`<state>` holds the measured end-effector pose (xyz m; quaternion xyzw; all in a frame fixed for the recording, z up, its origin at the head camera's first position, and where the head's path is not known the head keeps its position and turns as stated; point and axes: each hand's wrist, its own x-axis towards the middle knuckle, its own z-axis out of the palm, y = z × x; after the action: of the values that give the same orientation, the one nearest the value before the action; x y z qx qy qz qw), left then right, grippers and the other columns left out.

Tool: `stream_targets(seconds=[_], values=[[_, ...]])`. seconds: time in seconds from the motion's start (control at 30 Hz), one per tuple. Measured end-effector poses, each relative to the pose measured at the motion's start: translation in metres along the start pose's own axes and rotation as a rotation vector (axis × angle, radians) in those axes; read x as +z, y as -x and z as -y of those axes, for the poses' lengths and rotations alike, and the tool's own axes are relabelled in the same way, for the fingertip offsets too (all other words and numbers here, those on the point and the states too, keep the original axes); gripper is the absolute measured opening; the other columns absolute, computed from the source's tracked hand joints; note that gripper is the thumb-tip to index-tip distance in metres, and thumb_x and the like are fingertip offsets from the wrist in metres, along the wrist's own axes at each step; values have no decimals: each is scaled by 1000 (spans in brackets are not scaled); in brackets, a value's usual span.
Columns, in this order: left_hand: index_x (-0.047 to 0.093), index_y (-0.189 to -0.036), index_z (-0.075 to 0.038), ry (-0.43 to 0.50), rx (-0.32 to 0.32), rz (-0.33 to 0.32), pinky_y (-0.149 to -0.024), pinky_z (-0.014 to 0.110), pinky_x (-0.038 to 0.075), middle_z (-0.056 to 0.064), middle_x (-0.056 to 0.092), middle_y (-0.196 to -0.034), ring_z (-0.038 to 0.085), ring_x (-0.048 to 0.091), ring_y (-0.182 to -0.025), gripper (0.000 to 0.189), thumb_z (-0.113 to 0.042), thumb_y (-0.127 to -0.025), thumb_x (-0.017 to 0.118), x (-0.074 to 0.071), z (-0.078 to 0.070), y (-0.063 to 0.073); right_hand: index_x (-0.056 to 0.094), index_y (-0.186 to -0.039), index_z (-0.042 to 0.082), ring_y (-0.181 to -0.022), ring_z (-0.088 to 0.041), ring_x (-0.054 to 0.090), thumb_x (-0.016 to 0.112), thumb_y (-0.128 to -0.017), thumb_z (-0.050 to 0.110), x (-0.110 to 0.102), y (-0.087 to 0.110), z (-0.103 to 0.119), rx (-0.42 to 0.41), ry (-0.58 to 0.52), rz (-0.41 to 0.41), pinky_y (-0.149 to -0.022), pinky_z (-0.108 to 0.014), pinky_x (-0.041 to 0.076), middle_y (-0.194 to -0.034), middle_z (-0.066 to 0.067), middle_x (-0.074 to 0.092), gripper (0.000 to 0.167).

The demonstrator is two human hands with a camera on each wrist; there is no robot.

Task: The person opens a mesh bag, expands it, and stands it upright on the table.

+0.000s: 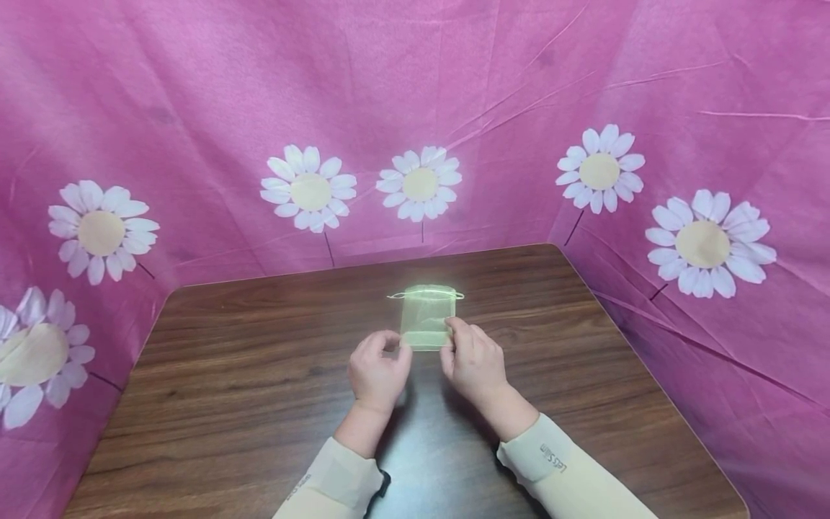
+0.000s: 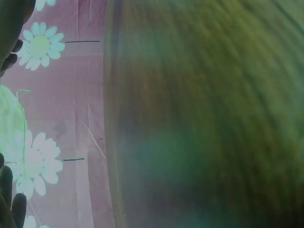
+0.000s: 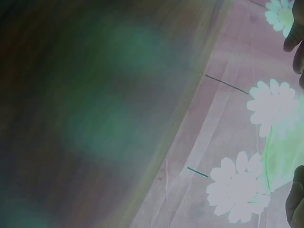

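Observation:
A pale green, see-through drawstring pouch (image 1: 428, 317) is held up above the table, its cord (image 1: 428, 291) running across the top and sticking out at both sides. My left hand (image 1: 379, 367) pinches its lower left corner between thumb and fingers. At the lower right edge, my right hand (image 1: 476, 360) grips the pouch the same way. Part of the pouch (image 2: 10, 128) shows at the left border of the left wrist view. The right wrist view catches the pouch (image 3: 285, 154) at its right border, beside a few dark fingertips. Whether anything is inside cannot be told.
Below the hands lies a dark brown wood-grain table (image 1: 259, 360) with rounded corners. A pink cloth (image 1: 415, 72) printed with white daisies hangs around its back and sides. Both forearms wear pale sleeves (image 1: 570, 461), with a dark strap at each wrist.

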<state>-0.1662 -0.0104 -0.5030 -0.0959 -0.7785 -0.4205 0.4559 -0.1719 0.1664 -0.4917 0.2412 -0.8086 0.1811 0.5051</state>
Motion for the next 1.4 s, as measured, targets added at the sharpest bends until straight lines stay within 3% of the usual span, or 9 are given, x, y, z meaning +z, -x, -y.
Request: stream_targets(seconds=[0.33, 0.5, 0.67, 0.87, 1.0, 1.1, 1.2, 1.3, 1.4], values=[[81, -78, -3, 60, 57, -27, -54, 38, 57, 7, 76, -71, 23, 68, -59, 12, 3, -72, 72, -2, -5, -1, 62, -118, -4, -66, -33, 58, 55, -82, 8, 0, 0, 3, 36, -30, 63, -41, -46, 46, -84, -14, 68, 39], [81, -79, -2, 75, 84, -38, -54, 39, 57, 8, 76, -72, 24, 68, -59, 16, 5, -71, 69, -2, -5, -1, 62, -119, -3, -65, -33, 58, 54, -81, 8, -1, 0, 4, 49, -29, 67, -40, -46, 46, -79, -13, 65, 40], [80, -79, -3, 69, 60, -31, -57, 40, 57, 7, 76, -72, 24, 68, -60, 14, 2, -72, 70, -4, -3, -2, 62, -117, -4, -62, -33, 57, 55, -80, 9, 0, 0, 4, 48, -24, 55, -39, -46, 45, -72, -11, 60, 40], [80, -79, -6, 24, 55, -31, -56, 39, 56, 4, 75, -73, 22, 68, -60, 13, 0, -73, 70, -7, 0, -4, 59, -124, -4, -59, -23, 55, 64, -79, 28, -6, -3, 0, 67, -74, 137, -40, -42, 46, -73, -4, 58, 55], [81, -80, -5, 13, 64, -33, -54, 39, 56, 4, 76, -73, 22, 67, -59, 14, 2, -74, 71, -8, 1, -7, 55, -128, -2, -59, -16, 53, 77, -76, 38, -14, -14, -12, 203, -229, 252, -46, -36, 45, -79, 0, 59, 70], [81, -80, -5, 18, 59, -35, -54, 39, 55, 4, 76, -72, 22, 67, -58, 15, 3, -74, 70, -10, 1, -8, 56, -127, -1, -67, -18, 57, 83, -79, 32, -17, -28, -25, 355, -373, 330, -58, -37, 51, -84, -4, 59, 64], [82, -81, -5, 36, 65, -34, -54, 38, 55, 5, 77, -74, 22, 68, -59, 15, 3, -73, 71, -11, 2, -7, 62, -125, -1, -82, -26, 65, 79, -91, 28, -15, -43, -39, 490, -452, 434, -75, -44, 58, -95, -12, 64, 47], [82, -82, -5, 64, 85, -16, -57, 37, 57, 6, 78, -76, 22, 70, -62, 15, 4, -74, 73, -12, 2, -5, 68, -122, -2, -98, -32, 68, 68, -103, 28, -9, -54, -49, 607, -489, 597, -89, -50, 58, -111, -18, 67, 36], [81, -82, -4, 100, 119, 0, -59, 36, 58, 6, 78, -78, 23, 71, -64, 15, 5, -73, 73, -12, 3, -2, 71, -112, -4, -97, -29, 66, 63, -107, 27, -6, -59, -54, 715, -569, 739, -89, -46, 56, -107, -16, 70, 32]])
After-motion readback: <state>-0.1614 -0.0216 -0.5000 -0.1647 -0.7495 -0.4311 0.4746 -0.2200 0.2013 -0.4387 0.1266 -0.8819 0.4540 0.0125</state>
